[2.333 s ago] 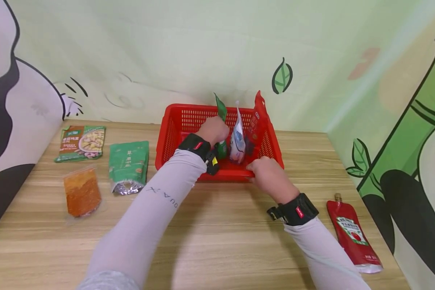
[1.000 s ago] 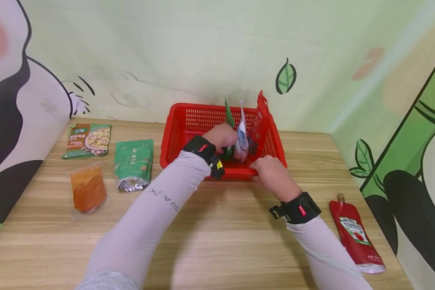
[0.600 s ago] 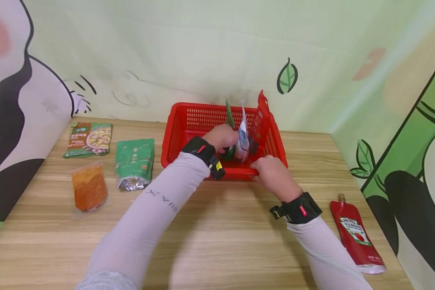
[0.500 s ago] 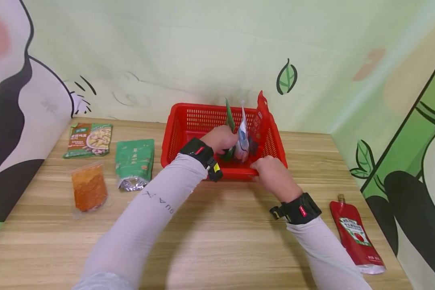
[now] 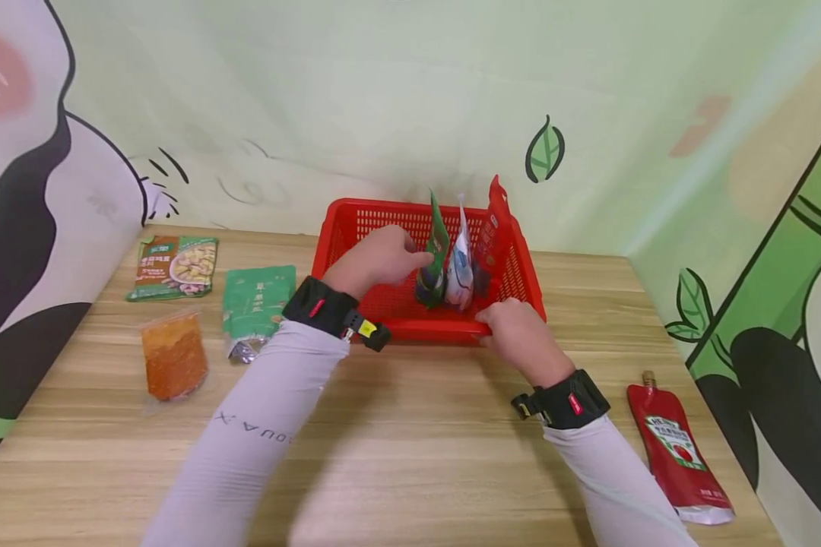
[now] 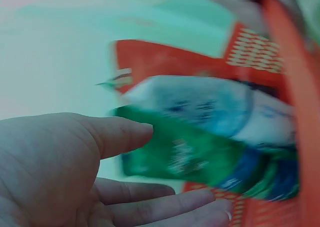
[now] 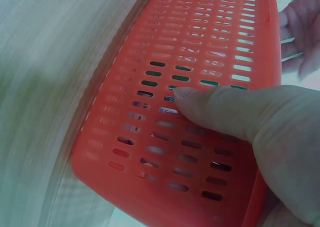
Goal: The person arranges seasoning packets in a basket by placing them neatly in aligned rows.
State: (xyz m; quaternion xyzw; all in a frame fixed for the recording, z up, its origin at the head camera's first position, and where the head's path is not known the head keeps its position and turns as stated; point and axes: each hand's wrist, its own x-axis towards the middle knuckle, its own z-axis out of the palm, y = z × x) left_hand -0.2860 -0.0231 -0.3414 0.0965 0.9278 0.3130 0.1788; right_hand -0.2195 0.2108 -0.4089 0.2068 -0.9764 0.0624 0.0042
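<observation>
A red plastic basket (image 5: 424, 331) sits at the back of the table. Standing on edge inside its right half are a green pouch (image 5: 438, 247), a white-and-blue pouch (image 5: 461, 266) and a red pouch (image 5: 496, 232). My left hand (image 5: 381, 260) is over the basket, just left of the green pouch, fingers extended and parted. The left wrist view has its thumb (image 6: 122, 134) close to the green pouch; whether they touch I cannot tell. My right hand (image 5: 523, 334) grips the basket's front rim near the right corner, its thumb (image 7: 215, 107) against the perforated outer wall. Its other fingers are mostly hidden.
On the left of the table lie a food packet with a bowl picture (image 5: 174, 266), a green pouch with a silver bottom (image 5: 258, 304) and a clear bag of orange contents (image 5: 173, 355). A Heinz ketchup pouch (image 5: 677, 448) lies at the right edge. A printed curtain (image 5: 383, 99) stands behind.
My left hand has let go of the green pouch in the basket and drawn back to the left, its fingers opening. That pouch stays upright beside the white one. My right hand keeps its hold.
</observation>
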